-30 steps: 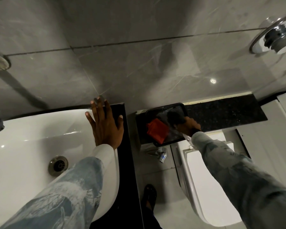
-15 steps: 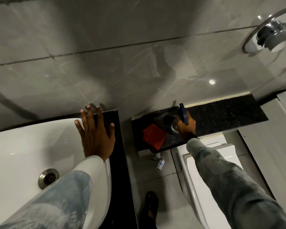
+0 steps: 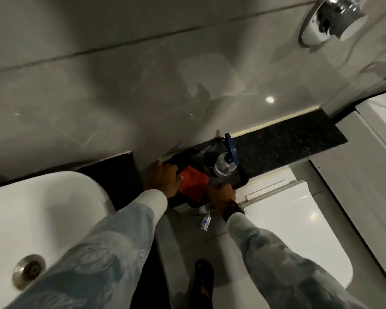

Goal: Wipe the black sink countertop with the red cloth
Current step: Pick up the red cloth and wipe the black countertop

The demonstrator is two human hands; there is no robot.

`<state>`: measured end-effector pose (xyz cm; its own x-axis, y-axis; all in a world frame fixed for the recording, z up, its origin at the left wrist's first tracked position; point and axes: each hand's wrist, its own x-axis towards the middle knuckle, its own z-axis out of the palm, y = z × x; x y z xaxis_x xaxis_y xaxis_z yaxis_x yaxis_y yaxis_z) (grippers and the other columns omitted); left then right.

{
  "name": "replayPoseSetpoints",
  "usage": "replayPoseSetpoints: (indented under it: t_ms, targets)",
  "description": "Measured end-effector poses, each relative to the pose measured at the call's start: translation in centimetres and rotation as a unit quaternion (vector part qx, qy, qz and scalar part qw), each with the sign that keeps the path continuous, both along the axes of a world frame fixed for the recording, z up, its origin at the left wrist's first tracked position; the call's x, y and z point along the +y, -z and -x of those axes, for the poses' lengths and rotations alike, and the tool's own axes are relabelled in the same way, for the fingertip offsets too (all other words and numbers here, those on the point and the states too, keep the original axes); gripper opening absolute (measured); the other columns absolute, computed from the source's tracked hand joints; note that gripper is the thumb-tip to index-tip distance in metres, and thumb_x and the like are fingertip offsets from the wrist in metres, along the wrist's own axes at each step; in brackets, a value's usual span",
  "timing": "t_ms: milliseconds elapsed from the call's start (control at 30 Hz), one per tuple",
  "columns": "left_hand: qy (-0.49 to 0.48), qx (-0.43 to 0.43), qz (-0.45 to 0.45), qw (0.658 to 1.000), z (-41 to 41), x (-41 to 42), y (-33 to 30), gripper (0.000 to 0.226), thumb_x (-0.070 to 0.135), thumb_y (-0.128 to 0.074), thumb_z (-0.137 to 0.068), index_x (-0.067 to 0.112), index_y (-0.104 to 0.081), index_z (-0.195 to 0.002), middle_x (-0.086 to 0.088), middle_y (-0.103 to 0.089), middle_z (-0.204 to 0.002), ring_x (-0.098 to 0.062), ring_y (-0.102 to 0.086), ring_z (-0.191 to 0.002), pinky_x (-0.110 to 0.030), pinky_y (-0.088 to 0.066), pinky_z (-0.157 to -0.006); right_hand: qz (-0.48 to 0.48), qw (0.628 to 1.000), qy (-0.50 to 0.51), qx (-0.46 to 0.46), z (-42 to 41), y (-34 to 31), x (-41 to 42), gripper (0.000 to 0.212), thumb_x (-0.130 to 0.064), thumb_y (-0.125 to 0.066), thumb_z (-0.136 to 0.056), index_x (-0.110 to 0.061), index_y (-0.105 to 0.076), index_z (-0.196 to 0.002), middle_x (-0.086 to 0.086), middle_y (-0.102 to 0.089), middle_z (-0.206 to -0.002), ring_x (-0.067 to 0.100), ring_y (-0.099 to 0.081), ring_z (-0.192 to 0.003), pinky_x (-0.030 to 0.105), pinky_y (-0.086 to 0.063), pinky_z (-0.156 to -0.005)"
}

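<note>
The red cloth [image 3: 194, 186] lies folded in a black tray [image 3: 243, 177] on the black speckled ledge [image 3: 288, 139] behind the toilet. My left hand [image 3: 163, 179] grips the tray's left edge, with its thumb against the cloth. My right hand [image 3: 221, 192] holds the tray's near edge, its fingers partly hidden. A clear bottle [image 3: 225, 167] with a blue cap loop stands in the tray behind the cloth. The black sink countertop [image 3: 114, 175] shows as a dark strip right of the white basin [image 3: 42, 208].
A white toilet [image 3: 288, 219] sits below the ledge on the right. A small clear bottle [image 3: 205, 224] lies on the grey floor between sink and toilet, and a dark shoe [image 3: 201, 279] is nearer. A chrome fitting [image 3: 334, 14] juts from the tiled wall.
My left hand left the basin rim and moved right onto the tray's left edge. My right hand let go of the bottle and dropped to the tray's near edge.
</note>
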<state>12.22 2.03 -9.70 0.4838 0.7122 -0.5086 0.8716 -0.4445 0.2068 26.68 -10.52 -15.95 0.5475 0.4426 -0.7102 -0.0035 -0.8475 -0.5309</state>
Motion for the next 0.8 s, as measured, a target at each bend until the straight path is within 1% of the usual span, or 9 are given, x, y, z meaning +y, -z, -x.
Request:
replayPoseSetpoints:
  t_ms: [67,167,267,333,400,500,600,733,800]
  targets:
    - [-0.048,-0.012,0.024,0.998,-1.1,0.0,2.6,0.048,0.041,-0.054,-0.101,0.013,-0.058,-0.14,-0.016,-0.059,-0.145,-0.039,-0.045,-0.141,-0.05,-0.037,-0.118,-0.004,0.998,0.036,0.054,0.0,1.5,0.8,0.039,-0.035,-0.077,-0.09,-0.003,-0.073,-0.111,0.022,-0.078,-0.11,0.042,-0.078,-0.095,0.053,-0.065,-0.085]
    - [-0.083,-0.035,-0.008,0.996,-2.2,0.0,4.7,0.042,0.037,-0.058,-0.098,0.011,-0.062,-0.131,-0.017,-0.066,-0.134,-0.04,-0.055,-0.131,-0.053,-0.043,-0.113,-0.017,0.993,0.087,0.084,0.2,2.9,1.6,0.043,-0.027,-0.079,-0.087,-0.001,-0.071,-0.12,0.025,-0.076,-0.116,0.043,-0.076,-0.103,0.055,-0.064,-0.088]
    - [-0.078,-0.022,0.0,0.997,-3.3,0.1,5.3,0.041,0.035,-0.066,-0.093,0.011,-0.064,-0.127,-0.016,-0.067,-0.132,-0.039,-0.053,-0.132,-0.053,-0.04,-0.114,-0.031,0.983,0.147,0.11,1.1,3.9,1.9,0.045,-0.026,-0.078,-0.085,0.0,-0.069,-0.12,0.027,-0.074,-0.116,0.037,-0.076,-0.093,0.043,-0.066,-0.07]
    - [-0.095,-0.004,0.013,0.995,-3.7,0.1,5.4,0.04,0.032,-0.065,-0.093,0.01,-0.063,-0.126,-0.017,-0.063,-0.137,-0.04,-0.049,-0.136,-0.052,-0.035,-0.118,-0.049,0.977,0.17,0.122,1.7,4.2,2.2,0.039,-0.024,-0.074,-0.088,0.001,-0.07,-0.117,0.027,-0.074,-0.11,0.03,-0.067,-0.075,0.03,-0.053,-0.049]
    - [-0.155,-0.01,0.054,0.986,-4.0,0.1,5.4,0.043,0.032,-0.062,-0.095,0.007,-0.059,-0.13,-0.02,-0.057,-0.144,-0.042,-0.045,-0.14,-0.052,-0.033,-0.121,-0.063,0.97,0.188,0.137,1.7,3.2,2.1,0.026,-0.023,-0.071,-0.093,0.0,-0.07,-0.104,0.019,-0.072,-0.089,0.023,-0.06,-0.059,0.023,-0.042,-0.04]
    - [-0.297,-0.084,0.163,0.937,-3.3,-0.2,5.0,0.059,0.035,-0.066,-0.093,0.003,-0.053,-0.14,-0.023,-0.055,-0.147,-0.043,-0.053,-0.135,-0.052,-0.043,-0.114,-0.085,0.969,0.179,0.144,0.9,0.9,0.9,0.023,-0.024,-0.07,-0.095,-0.01,-0.062,-0.078,0.007,-0.056,-0.063,0.011,-0.05,-0.036,0.016,-0.035,-0.034]
    - [-0.412,-0.219,0.25,0.848,-1.7,-2.8,2.2,0.052,0.021,-0.076,-0.08,0.001,-0.062,-0.126,-0.021,-0.066,-0.131,-0.036,-0.064,-0.113,-0.044,-0.054,-0.092,-0.106,0.969,0.178,0.137,0.9,-3.2,-1.3,0.021,-0.024,-0.075,-0.086,-0.016,-0.063,-0.072,0.003,-0.054,-0.06,0.013,-0.045,-0.04,0.017,-0.034,-0.038]
    - [-0.452,-0.327,0.27,0.785,0.6,-8.0,-2.9,0.019,0.013,-0.078,-0.077,0.012,-0.065,-0.09,-0.013,-0.068,-0.103,-0.021,-0.063,-0.078,-0.029,-0.05,-0.062,-0.099,0.97,0.155,0.159,2.5,-9.8,-4.5,0.019,-0.022,-0.073,-0.076,-0.018,-0.056,-0.067,-0.002,-0.041,-0.046,0.012,-0.03,-0.035,0.014,-0.025,-0.042]
    - [-0.449,-0.366,0.263,0.771,2.5,-10.9,-5.4,0.022,0.014,-0.08,-0.076,0.014,-0.062,-0.089,-0.008,-0.066,-0.094,-0.016,-0.06,-0.07,-0.026,-0.044,-0.058,-0.096,0.974,0.114,0.172,3.8,-12.6,-6.9,0.013,-0.025,-0.067,-0.078,-0.019,-0.056,-0.073,-0.002,-0.041,-0.049,0.01,-0.026,-0.034,0.013,-0.02,-0.042]
